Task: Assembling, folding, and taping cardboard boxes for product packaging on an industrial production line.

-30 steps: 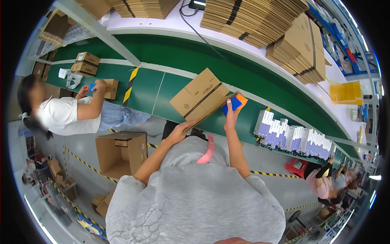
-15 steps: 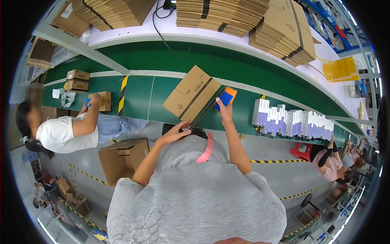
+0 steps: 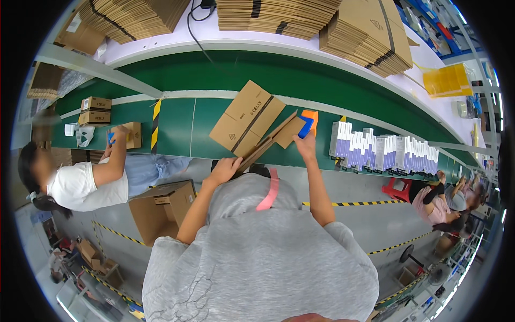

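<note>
A brown cardboard carton (image 3: 249,115), partly folded and tilted, stands over the near edge of the green bench in front of me. One of its flaps (image 3: 288,132) sticks out to the right. My left hand (image 3: 224,170) is closed on the carton's near lower edge. In my right hand (image 3: 306,146), just right of that flap, I grip an orange and blue tape dispenser (image 3: 307,124). The dispenser is held upright, apart from the carton's main panel; whether it touches the flap I cannot tell.
White and purple boxes (image 3: 375,150) stand in rows on the bench to the right. Flat cartons (image 3: 279,19) are stacked on the shelf above. An open carton (image 3: 161,212) sits on the floor at left. A co-worker (image 3: 88,180) handles a small box (image 3: 134,135) at left.
The carton has opened out from flatter, with a flap now showing on its right. The tape dispenser has turned more upright in my right hand. My left hand has shifted slightly left along the carton.
</note>
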